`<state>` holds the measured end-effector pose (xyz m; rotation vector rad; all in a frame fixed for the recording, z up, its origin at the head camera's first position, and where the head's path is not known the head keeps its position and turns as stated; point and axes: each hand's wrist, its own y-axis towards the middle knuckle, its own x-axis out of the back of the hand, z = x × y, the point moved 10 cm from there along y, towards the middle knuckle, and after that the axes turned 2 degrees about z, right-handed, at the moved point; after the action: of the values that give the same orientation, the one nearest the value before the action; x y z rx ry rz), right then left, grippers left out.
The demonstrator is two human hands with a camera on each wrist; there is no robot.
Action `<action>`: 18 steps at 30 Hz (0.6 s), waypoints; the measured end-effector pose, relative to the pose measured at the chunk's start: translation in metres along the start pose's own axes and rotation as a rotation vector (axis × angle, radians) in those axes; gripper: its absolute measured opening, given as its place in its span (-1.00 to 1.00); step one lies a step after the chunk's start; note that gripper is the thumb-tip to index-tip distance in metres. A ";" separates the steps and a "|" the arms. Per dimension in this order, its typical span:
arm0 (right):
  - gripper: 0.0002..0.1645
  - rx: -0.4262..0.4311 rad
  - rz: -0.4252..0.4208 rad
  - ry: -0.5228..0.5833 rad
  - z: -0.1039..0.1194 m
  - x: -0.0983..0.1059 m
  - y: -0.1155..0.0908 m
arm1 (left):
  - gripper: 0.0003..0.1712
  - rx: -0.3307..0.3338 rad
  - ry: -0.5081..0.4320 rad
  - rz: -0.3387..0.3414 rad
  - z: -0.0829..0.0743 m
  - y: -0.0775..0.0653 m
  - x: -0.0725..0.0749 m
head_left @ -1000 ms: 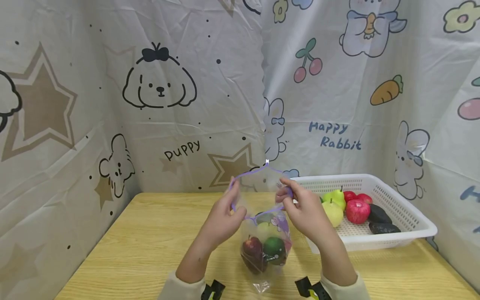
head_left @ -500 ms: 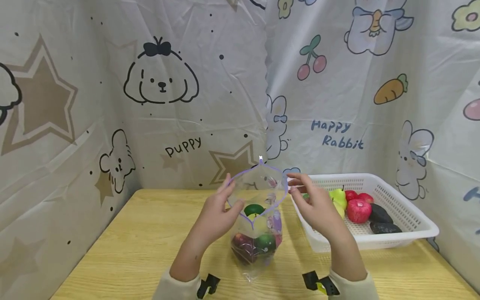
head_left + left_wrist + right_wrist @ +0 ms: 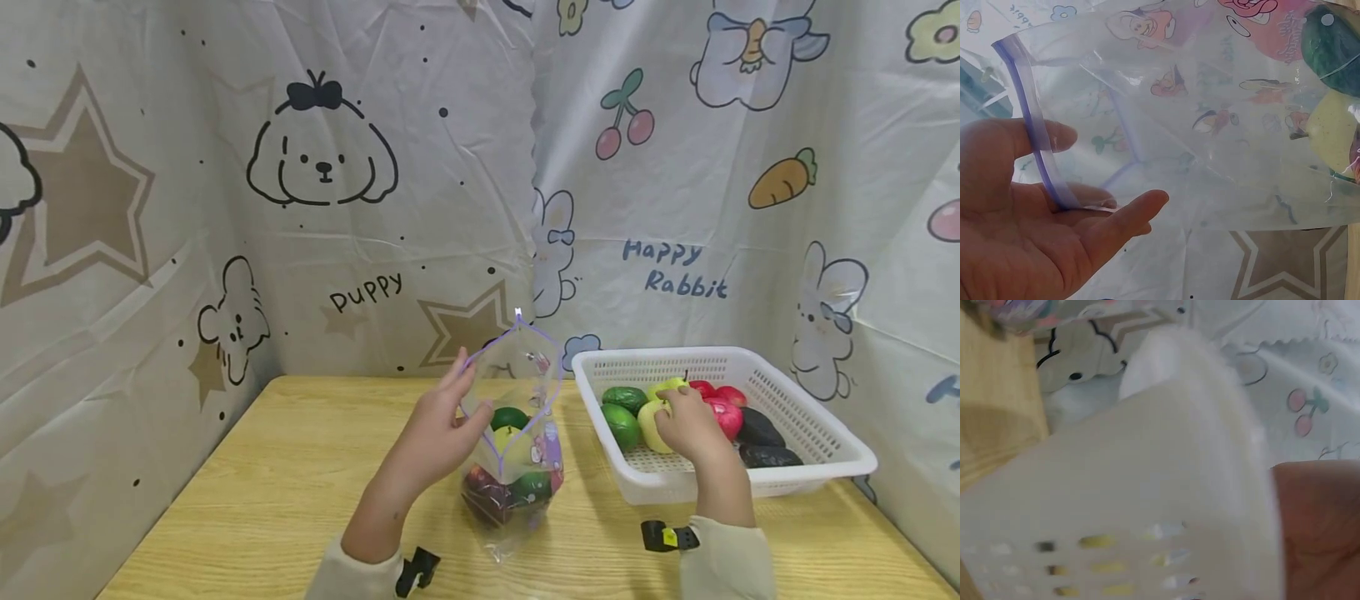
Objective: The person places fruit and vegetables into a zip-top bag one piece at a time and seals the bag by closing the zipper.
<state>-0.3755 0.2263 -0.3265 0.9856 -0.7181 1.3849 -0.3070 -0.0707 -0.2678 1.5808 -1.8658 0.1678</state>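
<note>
My right hand (image 3: 690, 423) has just left the mouth of the clear printed plastic bag (image 3: 536, 450) and gone over to the white perforated plastic basket (image 3: 660, 486), where its fingers bend down at a round, yellow-green pear with a stem (image 3: 651, 427). Whether they grip the pear or only touch it I cannot tell; the basket's wall hides most of that hand from the right wrist view. My left hand (image 3: 435, 433) has stayed with the bag, fingers and thumb well apart and slack, the smooth purple rim (image 3: 1027, 106) passing between them. The bag stands on the wood-grained table (image 3: 262, 500) just beside those fingers, and its mouth gapes as it did with two hands there. As I judge it, one hand is now enough to steady it, which leaves the other free among the fruit. Below my left fingertips, inside the bag, a pale yellow pear (image 3: 506, 439) and a dark green oval fruit (image 3: 510, 417) show above a dark red fruit (image 3: 487, 493) and a green one (image 3: 529, 487). Left of my right hand lies a glossy green oval fruit (image 3: 621, 427); just beside its right edge, a shiny red apple (image 3: 727, 417).
</note>
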 end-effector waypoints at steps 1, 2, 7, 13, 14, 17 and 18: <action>-0.48 -0.006 0.021 -0.002 -0.006 -0.005 0.002 | -0.29 -0.002 0.002 0.001 0.000 0.000 0.000; -0.47 -0.004 0.037 -0.006 -0.011 -0.010 0.004 | -0.29 -0.003 0.001 0.002 0.000 0.000 -0.001; -0.46 0.037 0.048 -0.013 -0.017 -0.023 0.012 | -0.28 -0.008 0.004 0.004 0.000 0.000 -0.002; -0.45 -0.010 0.086 0.032 -0.021 -0.021 0.008 | -0.27 -0.012 0.003 0.015 -0.002 0.000 -0.003; -0.45 -0.021 0.099 0.042 -0.022 -0.020 0.007 | -0.27 -0.014 0.003 0.017 -0.003 0.000 -0.004; -0.47 -0.047 0.117 0.059 -0.025 -0.017 0.003 | -0.27 -0.017 0.007 0.027 -0.004 0.000 -0.004; -0.47 -0.058 0.121 0.063 -0.026 -0.017 0.002 | -0.27 -0.016 0.010 0.029 -0.004 0.000 -0.005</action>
<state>-0.3829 0.2413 -0.3524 0.8608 -0.7764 1.4854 -0.3052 -0.0650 -0.2674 1.5401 -1.8782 0.1725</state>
